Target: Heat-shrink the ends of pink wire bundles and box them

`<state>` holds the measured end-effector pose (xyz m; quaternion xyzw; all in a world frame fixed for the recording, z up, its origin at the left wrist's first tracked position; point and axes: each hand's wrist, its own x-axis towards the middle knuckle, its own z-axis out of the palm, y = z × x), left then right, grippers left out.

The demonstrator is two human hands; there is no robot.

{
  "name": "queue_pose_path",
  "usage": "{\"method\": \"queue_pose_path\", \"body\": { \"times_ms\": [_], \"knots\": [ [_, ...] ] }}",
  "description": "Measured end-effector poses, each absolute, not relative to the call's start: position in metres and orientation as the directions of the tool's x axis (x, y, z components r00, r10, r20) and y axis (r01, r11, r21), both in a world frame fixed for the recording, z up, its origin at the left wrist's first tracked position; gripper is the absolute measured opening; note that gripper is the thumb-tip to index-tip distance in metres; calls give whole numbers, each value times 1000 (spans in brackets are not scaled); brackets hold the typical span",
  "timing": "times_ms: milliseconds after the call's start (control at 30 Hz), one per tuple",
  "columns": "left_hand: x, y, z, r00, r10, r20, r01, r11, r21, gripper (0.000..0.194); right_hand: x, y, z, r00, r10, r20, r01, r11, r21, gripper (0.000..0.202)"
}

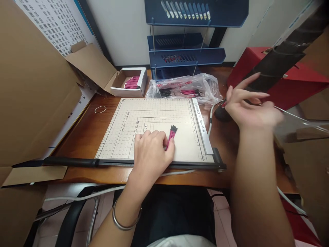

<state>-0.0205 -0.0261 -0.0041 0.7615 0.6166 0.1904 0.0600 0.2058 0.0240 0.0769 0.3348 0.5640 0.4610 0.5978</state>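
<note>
Between the thumb and fingers of my left hand (153, 151) is a small bundle of thin pink sticks with black tips (172, 133). It lies over a paper cutter (164, 113) with a cream board printed with size lines, its black tips pointing away from me. Fingers hide the bundle's near end. My right hand (253, 106) is raised off the board at the right, palm turned up and fingers apart, partly blurred. Nothing plainly shows in its grasp. The cutter's black blade handle (72, 161) lies down along the near edge.
An open cardboard box (128, 91) holds more pink sticks. Beside it lies a clear plastic bag (185, 89) with pink and black sticks. A rubber band (100, 109) rests on the table at left. Behind stand blue tray shelves (187, 56), and a red box (303, 80) is at right.
</note>
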Motion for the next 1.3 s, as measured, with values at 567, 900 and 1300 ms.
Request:
{"method": "queue_pose_path", "body": {
  "times_ms": [567, 900, 1300],
  "knots": [
    [-38, -24, -15, 213, 943, 255, 786, -320, 529, 29, 121, -37, 5, 112, 977, 180, 830, 7, -557, 22],
    [-39, -27, -15, 234, 942, 241, 797, -328, 508, 28, 125, -36, 6, 123, 992, -30, 824, -118, -555, 15],
    [-38, -26, -15, 185, 947, 262, 769, -305, 562, 26, 127, -34, 3, 91, 996, 21, 847, -66, -528, 25]
  ]
}}
